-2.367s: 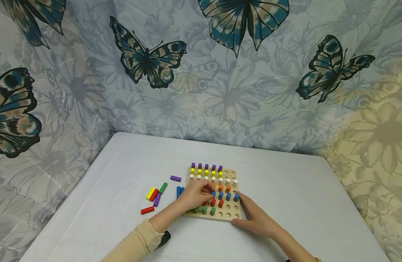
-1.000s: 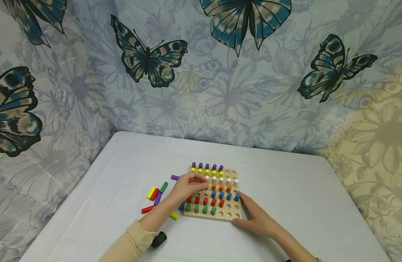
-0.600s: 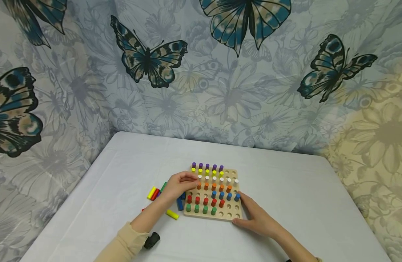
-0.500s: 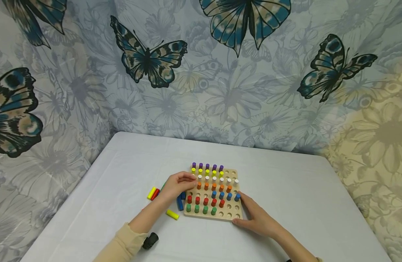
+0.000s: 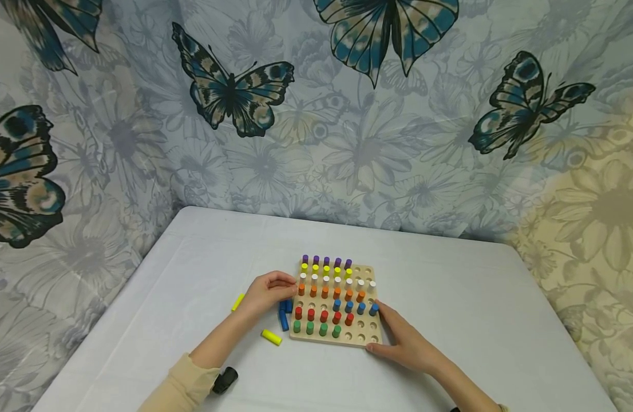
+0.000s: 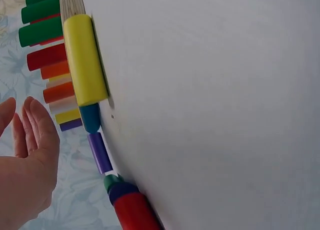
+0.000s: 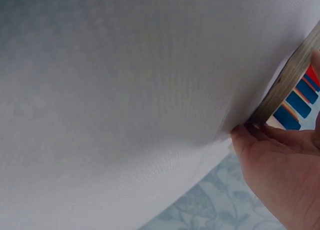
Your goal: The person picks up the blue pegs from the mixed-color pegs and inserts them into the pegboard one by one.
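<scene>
A square wooden pegboard lies on the white table, bearing upright pegs in rows by colour: purple, yellow, white, orange, blue, red and green. My left hand is at the board's left side, beside the leftmost orange peg. In the left wrist view its thumb and fingers stand apart with nothing between them. With thumb at the near corner and fingers along the right edge, my right hand holds the board. Loose blue pegs lie against the board's left edge, and a yellow peg lies nearer me.
Another yellow peg shows partly behind my left hand. A purple peg and a red peg lie loose in the left wrist view. Several holes at the board's right end and in the blue row are bare. A butterfly-patterned wall rises behind the table.
My left hand has let go of a blue peg, which stands in the blue row, and has drawn back leftward off the board. My right hand has stayed at the board's corner.
</scene>
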Demonstrator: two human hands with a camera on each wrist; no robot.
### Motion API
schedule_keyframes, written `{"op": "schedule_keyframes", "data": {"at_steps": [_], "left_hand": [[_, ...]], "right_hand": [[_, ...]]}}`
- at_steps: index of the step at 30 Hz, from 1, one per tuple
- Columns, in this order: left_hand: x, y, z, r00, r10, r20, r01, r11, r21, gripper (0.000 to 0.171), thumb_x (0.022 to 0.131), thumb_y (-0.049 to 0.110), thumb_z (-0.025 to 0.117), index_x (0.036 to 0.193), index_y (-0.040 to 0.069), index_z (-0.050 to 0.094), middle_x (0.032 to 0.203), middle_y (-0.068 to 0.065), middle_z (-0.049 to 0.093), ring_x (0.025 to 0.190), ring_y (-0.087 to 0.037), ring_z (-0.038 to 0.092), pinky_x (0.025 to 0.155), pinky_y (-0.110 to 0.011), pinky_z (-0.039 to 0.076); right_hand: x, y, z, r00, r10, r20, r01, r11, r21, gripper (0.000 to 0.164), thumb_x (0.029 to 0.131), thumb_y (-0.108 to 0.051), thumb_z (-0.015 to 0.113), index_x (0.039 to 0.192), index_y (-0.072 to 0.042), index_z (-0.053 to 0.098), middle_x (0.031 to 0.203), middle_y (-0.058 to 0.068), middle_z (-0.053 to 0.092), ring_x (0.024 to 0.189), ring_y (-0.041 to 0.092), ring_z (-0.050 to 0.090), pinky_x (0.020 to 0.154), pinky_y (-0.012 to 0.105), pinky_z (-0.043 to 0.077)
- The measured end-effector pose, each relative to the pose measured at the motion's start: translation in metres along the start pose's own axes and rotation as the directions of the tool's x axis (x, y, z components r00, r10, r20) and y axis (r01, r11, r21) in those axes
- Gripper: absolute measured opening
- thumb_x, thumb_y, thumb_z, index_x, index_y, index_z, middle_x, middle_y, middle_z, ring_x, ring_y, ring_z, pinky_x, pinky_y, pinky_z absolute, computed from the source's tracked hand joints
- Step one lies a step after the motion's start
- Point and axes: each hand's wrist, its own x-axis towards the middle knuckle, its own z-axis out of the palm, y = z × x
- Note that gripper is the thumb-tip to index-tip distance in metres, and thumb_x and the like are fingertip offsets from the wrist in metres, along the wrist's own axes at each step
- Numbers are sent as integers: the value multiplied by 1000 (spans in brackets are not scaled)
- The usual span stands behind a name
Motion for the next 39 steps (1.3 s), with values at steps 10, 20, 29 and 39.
{"op": "schedule_keyframes", "data": {"at_steps": [10,20,29,39], "left_hand": [[-1,-4,-16,997,38,-62,-15,940,340,14,87,15,74,99,11,70,88,3,69,80,-12,64,76,-31,54],[-2,0,-14,991,133,-11,-98,777,622,14,85,12,76,93,6,66,77,3,60,70,-12,54,62,-25,49],[-1,4,-7,993,115,28,-100,688,719,17,83,11,77,93,3,65,70,0,54,61,-13,49,54,-24,42],[1,6,-5,996,88,19,-73,668,741,17,81,12,79,90,5,66,69,1,53,60,-13,49,53,-25,41]], "right_hand": [[1,0,0,1000,6,-4,-6,1000,-12,98,83,-47,74,154,-2,22,154,25,26,141,44,24,110,59,25],[0,0,-1,1000,-7,-1,7,1000,-4,98,83,-46,74,153,-2,22,155,25,26,141,44,24,110,59,24],[1,0,0,1000,9,4,-9,1000,8,98,83,-46,74,154,-3,22,155,24,25,141,43,24,111,59,23],[0,2,1,1000,10,-6,-10,1000,6,99,83,-48,74,154,-4,22,155,23,27,141,43,24,111,59,23]]}}
